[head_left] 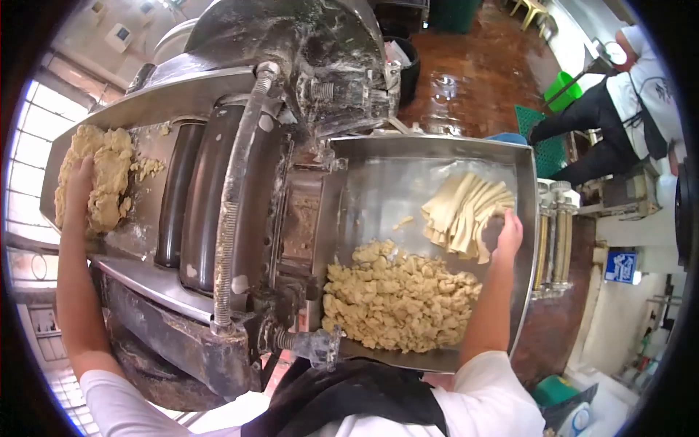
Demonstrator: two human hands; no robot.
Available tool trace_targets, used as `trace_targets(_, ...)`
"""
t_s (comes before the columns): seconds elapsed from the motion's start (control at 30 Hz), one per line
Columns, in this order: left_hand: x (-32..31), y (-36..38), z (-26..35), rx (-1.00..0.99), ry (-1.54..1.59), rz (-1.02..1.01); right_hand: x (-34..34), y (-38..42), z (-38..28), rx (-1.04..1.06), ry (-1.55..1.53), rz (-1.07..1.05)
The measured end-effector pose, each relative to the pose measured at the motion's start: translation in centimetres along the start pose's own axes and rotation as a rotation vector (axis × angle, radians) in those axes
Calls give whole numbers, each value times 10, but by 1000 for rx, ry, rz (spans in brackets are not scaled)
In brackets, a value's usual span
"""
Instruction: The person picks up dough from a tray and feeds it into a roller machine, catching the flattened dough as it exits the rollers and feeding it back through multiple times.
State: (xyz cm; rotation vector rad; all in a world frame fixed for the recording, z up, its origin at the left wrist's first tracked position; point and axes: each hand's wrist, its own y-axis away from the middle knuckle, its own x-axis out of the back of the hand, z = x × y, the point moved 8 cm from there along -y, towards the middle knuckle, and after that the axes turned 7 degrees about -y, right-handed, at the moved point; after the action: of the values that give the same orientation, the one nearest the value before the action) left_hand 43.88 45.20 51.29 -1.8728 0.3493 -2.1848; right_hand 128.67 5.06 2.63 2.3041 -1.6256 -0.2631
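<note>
Left of the rollers [211, 189], on the feed tray [149, 222], sits a thick dough mass [109, 175]. Left hand [81, 182] lies on it, touching; fingertips partly lost against the dough, so cannot tell if they close on any. Right of the rollers, in the deep pan [382, 178]: folded dough [466, 211] in loose pleats, with crumbled dough [400, 298] on the side nearer the wearer. Right hand [510, 237] curves at the end of the pleats farthest from the rollers, fingers bent, touching; cannot tell whether it pinches.

Handling, by judgement: mass looks heavy, soft, short-textured, apt to shed bits; better scooped from beneath with a broad palm. Pleats look limp and smoother, likely to slide apart or tear if lifted by one layer; gather the whole stack, supported below. Crumbs need cupping.

Edges: the pan's walls stand up all round the pleats, the far-right one close behind the right hand. Bare metal shows between pleats and rollers, a few scraps on it. On the feed tray, a floury strip with loose crumbs separates mass from rollers. Spring-wound bar [228, 218] crosses over the rollers, limiting overhead room.
</note>
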Motion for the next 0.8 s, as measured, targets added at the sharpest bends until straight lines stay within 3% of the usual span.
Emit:
trace_targets(0.07, -31, -16, -13, -133, -282, -107, 6, 7, 7, 275, 154, 24)
trace_targets(0.1, -34, -2, 14, -3, -197, -76, 15, 8, 27, 399, 234, -15)
trace_targets(0.13, 24, 32, 23, 184, -173, 36, -38, 34, 32, 403, 181, -74)
trace_targets(0.2, 0, 5, 12, -208, -614, 35, -43, 67, 39, 470, 131, -146)
trace_targets(0.23, 23, 52, 69, 231, -62, 22, -53, 69, 47, 538, 90, -225)
trace_targets(0.27, 12, 50, 71, 246, -75, 20, -56, 80, 37, 539, 70, -245)
trace_targets(0.3, -5, 47, 73, 140, 326, -60, -59, 89, 30, 436, 75, -283)
trace_targets(0.33, 7, 55, 84, 192, 196, -74, -67, 100, 26, 334, 82, -323)
trace_targets(0.47, -4, 63, 105, 185, 274, -178, -85, 128, 18, 144, -57, -431)
trace_targets(0.53, -22, 88, 138, 121, 246, -379, -93, 138, 20, 82, -63, -505)
trace_targets(0.57, -22, 96, 153, 168, 112, -392, -99, 148, 19, 19, -70, -579)
trace_targets(0.67, -29, 110, 182, 115, 125, -296, -109, 172, -7, -16, -41, -583)
trace_targets(0.77, -38, 133, 228, 8, 348, -351, -109, 178, -11, -66, -16, -611)
trace_targets(0.8, -33, 132, 240, -65, 206, -305, -111, 183, -9, -92, -18, -632)
